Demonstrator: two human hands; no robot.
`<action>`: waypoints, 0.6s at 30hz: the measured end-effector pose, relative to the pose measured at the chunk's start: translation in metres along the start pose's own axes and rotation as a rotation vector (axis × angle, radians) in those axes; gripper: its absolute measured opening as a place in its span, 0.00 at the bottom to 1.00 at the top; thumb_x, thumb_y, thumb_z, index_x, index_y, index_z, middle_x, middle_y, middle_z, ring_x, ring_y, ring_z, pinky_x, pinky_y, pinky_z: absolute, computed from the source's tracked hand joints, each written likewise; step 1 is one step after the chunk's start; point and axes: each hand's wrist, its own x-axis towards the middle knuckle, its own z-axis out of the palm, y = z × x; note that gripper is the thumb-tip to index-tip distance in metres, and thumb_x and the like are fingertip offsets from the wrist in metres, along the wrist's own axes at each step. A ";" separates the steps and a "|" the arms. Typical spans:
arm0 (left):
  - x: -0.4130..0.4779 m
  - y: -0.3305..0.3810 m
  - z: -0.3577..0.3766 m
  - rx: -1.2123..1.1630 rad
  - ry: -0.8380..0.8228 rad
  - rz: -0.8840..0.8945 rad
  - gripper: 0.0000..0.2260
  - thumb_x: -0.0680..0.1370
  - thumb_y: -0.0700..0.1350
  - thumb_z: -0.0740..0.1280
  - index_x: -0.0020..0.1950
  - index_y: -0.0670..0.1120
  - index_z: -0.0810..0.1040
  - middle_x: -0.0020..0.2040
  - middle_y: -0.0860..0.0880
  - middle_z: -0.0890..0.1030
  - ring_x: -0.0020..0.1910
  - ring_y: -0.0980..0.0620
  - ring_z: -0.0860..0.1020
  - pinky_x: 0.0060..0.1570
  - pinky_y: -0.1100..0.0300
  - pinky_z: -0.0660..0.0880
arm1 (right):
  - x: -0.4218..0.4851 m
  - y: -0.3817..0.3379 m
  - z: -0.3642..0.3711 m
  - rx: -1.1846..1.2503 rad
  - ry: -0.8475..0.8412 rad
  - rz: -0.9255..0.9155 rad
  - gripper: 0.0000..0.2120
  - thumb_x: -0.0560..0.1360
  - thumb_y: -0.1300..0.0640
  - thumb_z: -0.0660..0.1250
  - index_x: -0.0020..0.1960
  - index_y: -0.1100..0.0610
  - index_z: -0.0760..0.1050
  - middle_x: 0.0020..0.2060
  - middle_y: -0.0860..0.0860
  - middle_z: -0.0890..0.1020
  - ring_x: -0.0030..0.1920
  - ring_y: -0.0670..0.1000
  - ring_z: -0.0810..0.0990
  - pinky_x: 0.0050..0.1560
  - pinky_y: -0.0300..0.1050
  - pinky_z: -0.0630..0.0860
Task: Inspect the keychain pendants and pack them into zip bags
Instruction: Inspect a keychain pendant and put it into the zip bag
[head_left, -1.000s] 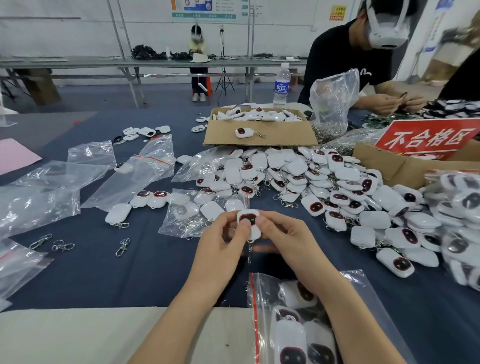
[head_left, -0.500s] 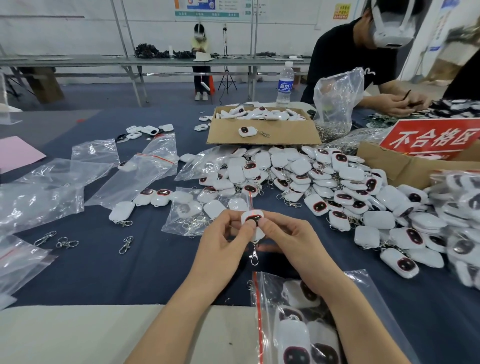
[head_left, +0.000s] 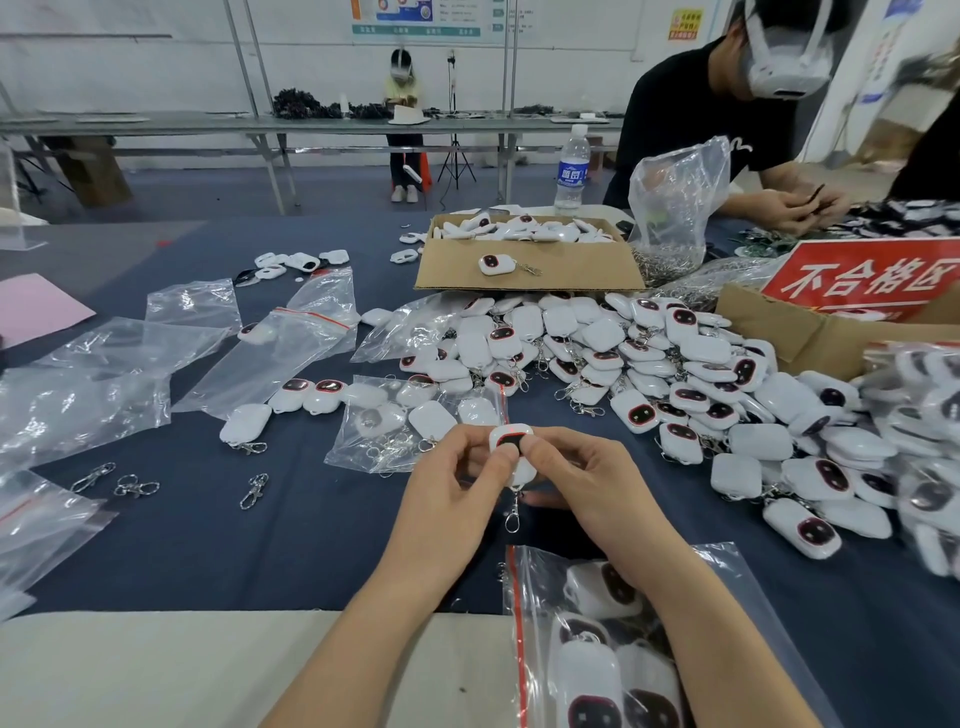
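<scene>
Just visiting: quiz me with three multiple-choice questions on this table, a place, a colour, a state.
1. Where is the water bottle? A) behind the cardboard box B) on the floor C) on a chair
2. The nearest zip bag has a seal strip that is: A) green B) red C) yellow
3. The held pendant is: A) lying flat B) boxed C) pinched by left hand and right hand, clasp hanging
Answers: 1 A, it stands upright past the box; 2 B, a red line runs along its opening; 3 C, fingers of both hold it.

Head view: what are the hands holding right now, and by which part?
Both hands pinch one white keychain pendant by its body: left hand on its left side, right hand on its right. Its clasp dangles free.
</scene>
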 end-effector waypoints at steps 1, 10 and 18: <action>0.000 0.000 0.000 0.004 -0.001 -0.002 0.07 0.81 0.47 0.69 0.51 0.61 0.82 0.44 0.51 0.84 0.46 0.48 0.82 0.47 0.57 0.78 | 0.001 0.001 0.000 -0.001 0.002 0.005 0.08 0.80 0.52 0.68 0.51 0.43 0.86 0.46 0.48 0.87 0.45 0.48 0.85 0.46 0.41 0.83; -0.002 0.001 0.002 0.033 -0.033 -0.011 0.11 0.79 0.43 0.70 0.56 0.58 0.80 0.45 0.55 0.84 0.45 0.57 0.81 0.47 0.64 0.77 | 0.001 0.001 -0.001 0.022 -0.002 0.005 0.08 0.80 0.51 0.68 0.51 0.41 0.85 0.46 0.49 0.88 0.48 0.47 0.86 0.45 0.38 0.82; -0.001 0.003 -0.001 0.005 -0.051 -0.033 0.11 0.78 0.39 0.72 0.57 0.52 0.81 0.46 0.54 0.85 0.45 0.59 0.82 0.46 0.69 0.76 | 0.000 0.005 -0.002 0.056 -0.020 -0.008 0.07 0.77 0.48 0.69 0.50 0.41 0.86 0.45 0.50 0.88 0.47 0.48 0.87 0.45 0.37 0.81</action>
